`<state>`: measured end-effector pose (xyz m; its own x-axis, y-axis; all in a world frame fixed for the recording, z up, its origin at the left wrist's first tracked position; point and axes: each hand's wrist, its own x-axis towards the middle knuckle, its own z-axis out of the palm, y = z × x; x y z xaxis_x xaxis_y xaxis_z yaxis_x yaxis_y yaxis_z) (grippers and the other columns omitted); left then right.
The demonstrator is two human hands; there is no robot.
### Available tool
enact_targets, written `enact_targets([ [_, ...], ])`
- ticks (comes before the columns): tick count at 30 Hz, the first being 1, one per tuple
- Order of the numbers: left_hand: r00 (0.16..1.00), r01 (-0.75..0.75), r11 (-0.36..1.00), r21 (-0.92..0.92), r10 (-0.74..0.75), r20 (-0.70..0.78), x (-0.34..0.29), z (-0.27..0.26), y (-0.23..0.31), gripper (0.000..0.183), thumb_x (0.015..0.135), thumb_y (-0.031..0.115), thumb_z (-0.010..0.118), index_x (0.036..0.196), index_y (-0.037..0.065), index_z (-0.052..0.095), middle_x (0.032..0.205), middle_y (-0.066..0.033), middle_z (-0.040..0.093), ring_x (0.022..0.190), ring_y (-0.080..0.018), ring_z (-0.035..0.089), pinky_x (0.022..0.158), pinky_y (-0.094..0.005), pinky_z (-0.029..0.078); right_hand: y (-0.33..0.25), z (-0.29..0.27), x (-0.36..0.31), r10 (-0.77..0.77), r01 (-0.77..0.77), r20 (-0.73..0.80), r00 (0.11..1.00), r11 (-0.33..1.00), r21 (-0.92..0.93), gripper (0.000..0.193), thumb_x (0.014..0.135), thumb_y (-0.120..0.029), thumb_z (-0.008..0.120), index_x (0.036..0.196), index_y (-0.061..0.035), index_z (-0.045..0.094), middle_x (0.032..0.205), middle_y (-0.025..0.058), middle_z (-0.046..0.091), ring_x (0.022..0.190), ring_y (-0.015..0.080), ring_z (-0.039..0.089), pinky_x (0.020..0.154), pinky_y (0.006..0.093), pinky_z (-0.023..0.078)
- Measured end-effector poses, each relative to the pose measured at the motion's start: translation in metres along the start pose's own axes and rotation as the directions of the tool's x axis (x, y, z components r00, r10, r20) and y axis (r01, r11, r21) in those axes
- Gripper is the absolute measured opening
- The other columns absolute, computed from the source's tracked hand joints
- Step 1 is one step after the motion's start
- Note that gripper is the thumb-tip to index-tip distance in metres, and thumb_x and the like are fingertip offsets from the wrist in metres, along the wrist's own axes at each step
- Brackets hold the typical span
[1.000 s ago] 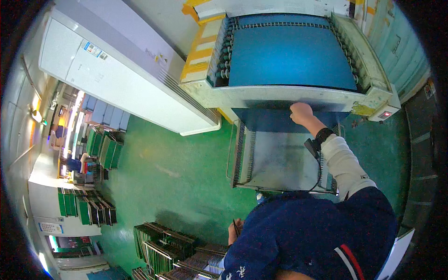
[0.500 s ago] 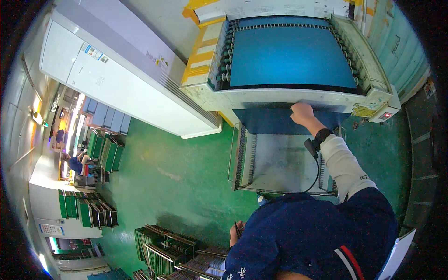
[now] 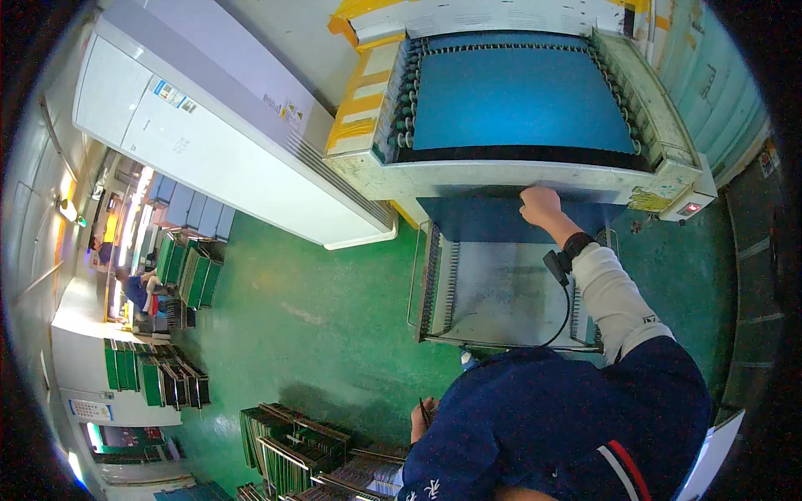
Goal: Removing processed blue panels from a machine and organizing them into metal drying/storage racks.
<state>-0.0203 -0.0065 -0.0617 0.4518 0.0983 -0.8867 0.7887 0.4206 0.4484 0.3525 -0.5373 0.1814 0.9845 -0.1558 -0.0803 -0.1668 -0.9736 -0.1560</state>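
Observation:
My right hand (image 3: pixel 541 206) is closed at a dark blue flat panel (image 3: pixel 472 220), just below the front edge of a roller conveyor machine (image 3: pixel 518 175). The fingers are partly hidden by the back of the hand. Under the panel stands a slotted rack (image 3: pixel 501 292) with ribbed sides. A bright blue panel (image 3: pixel 522 100) lies flat on the machine's rollers, beyond the hand. Low by my body, my left hand (image 3: pixel 420 420) shows only in part beside my sleeve, with a thin black cord or strap across it; its fingers are not clear.
A tall white cabinet unit (image 3: pixel 234 159) leans across the left of the view. Racks of green boards (image 3: pixel 288 455) stand at lower left, more racks (image 3: pixel 196 271) farther off. A co-worker (image 3: pixel 138 290) is at the far left. A dark panelled surface (image 3: pixel 756 284) is at right.
The bright blue panel on the rollers has shifted slightly away from me, widening the dark strip at its near edge. My right hand stays at the dark panel.

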Motion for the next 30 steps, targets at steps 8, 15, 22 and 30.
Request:
enact_targets([
  [8, 1.000, 0.007, 1.000, 0.000, -0.007, 0.016, -0.001, 0.003, -0.003, 0.041, 0.082, 0.025, 0.068, 0.110, -0.002, 0.054, 0.094, -0.0152, 0.066, 0.075, -0.0262, 0.064, 0.060, -0.0355, 0.052, 0.001, 0.002, -0.002, 0.010, -0.010, -0.007, 1.000, 1.000, 0.001, 0.018, 0.073, -0.023, 0.065, 0.082, -0.0078, 0.066, 0.089, 0.0144, 0.065, 0.087, 0.0327, 0.063, 0.075, 0.0451, 0.051],
  [15, 1.000, 0.010, 0.999, 0.034, -0.011, 0.027, 0.002, -0.002, -0.002, 0.042, 0.081, 0.025, 0.068, 0.111, -0.002, 0.055, 0.095, -0.0151, 0.066, 0.074, -0.0263, 0.064, 0.061, -0.0358, 0.052, 0.002, -0.002, -0.004, -0.002, 0.002, -0.012, 1.000, 1.000, 0.011, 0.019, 0.073, -0.023, 0.065, 0.085, -0.0081, 0.066, 0.090, 0.0142, 0.065, 0.088, 0.0326, 0.063, 0.075, 0.0452, 0.050],
  [22, 1.000, 0.014, 1.000, 0.001, -0.014, -0.013, -0.002, 0.003, -0.006, 0.043, 0.081, 0.024, 0.068, 0.111, -0.004, 0.053, 0.095, -0.0158, 0.066, 0.079, -0.0281, 0.063, 0.062, -0.0376, 0.053, 0.002, 0.001, -0.004, 0.002, -0.002, -0.005, 1.000, 1.000, 0.007, 0.020, 0.073, -0.022, 0.062, 0.086, -0.0084, 0.066, 0.091, 0.0138, 0.066, 0.089, 0.0318, 0.063, 0.076, 0.0448, 0.050],
  [30, 0.998, 0.007, 1.000, -0.009, -0.008, -0.068, 0.011, -0.008, -0.012, 0.042, 0.082, 0.023, 0.067, 0.111, -0.004, 0.053, 0.101, -0.0177, 0.065, 0.079, -0.0290, 0.064, 0.063, -0.0371, 0.053, -0.002, 0.002, 0.000, 0.009, -0.009, 0.023, 1.000, 1.000, 0.000, 0.021, 0.074, -0.023, 0.064, 0.088, -0.0087, 0.067, 0.092, 0.0139, 0.066, 0.090, 0.0316, 0.063, 0.077, 0.0441, 0.050],
])
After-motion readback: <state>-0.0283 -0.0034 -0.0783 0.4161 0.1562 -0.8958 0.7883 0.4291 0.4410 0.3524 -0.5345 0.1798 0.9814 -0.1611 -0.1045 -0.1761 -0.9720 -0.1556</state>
